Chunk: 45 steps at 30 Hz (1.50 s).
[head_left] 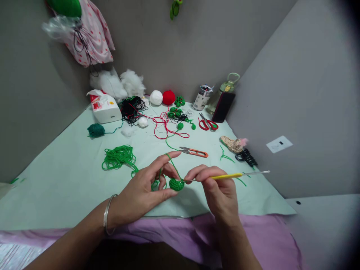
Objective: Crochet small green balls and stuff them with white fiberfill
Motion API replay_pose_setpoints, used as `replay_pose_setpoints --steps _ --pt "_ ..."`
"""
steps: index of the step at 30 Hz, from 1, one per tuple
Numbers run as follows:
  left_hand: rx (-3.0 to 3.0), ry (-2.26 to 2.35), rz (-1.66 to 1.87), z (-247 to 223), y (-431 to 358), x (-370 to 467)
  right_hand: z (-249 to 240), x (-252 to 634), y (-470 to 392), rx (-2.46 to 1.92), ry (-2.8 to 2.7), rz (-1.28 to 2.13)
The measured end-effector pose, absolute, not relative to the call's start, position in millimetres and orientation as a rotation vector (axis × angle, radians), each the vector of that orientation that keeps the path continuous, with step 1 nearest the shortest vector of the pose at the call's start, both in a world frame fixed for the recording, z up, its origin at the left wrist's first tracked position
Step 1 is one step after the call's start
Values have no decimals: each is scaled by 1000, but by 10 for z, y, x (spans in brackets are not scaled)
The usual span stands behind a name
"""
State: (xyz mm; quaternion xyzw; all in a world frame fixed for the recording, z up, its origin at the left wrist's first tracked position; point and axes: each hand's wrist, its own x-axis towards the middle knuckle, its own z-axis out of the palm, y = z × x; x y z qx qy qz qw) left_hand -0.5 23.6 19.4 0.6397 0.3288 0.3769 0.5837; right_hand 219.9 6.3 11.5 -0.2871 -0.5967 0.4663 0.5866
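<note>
Between the thumb and fingers of my left hand [143, 187] is a small round green crochet piece [176, 184]. A strand of green yarn runs from it up over my raised left index finger. My right hand [216, 187] grips a crochet hook [227, 176] with a yellow handle, its thin metal end at the right edge of the green piece. The hook's other metal end points out to the right. A loose heap of green yarn [119, 157] lies left of my hands. Just beyond them rest orange-handled thread snips [194, 152].
Farther back lie red-handled scissors [207, 123], a red yarn ball [168, 97], a white yarn ball [156, 98], tangled black yarn [132, 109] and a tissue pack [105, 108]. A phone [223, 107] leans by a bottle [218, 98] near the wall. A hair claw [246, 157] sits right.
</note>
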Motion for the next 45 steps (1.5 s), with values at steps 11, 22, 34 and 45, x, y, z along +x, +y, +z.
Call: replay_pose_setpoints --steps 11,22,34,45 --pt "1288 760 909 195 209 47 -4 1992 -103 -666 -1267 850" --pt "1544 834 904 260 213 2 202 2159 -58 -756 -1520 892" --pt "1302 903 1015 194 121 125 56 2126 -129 -922 -1910 263" --pt "615 596 899 107 94 210 18 1992 -231 -888 -1516 429"
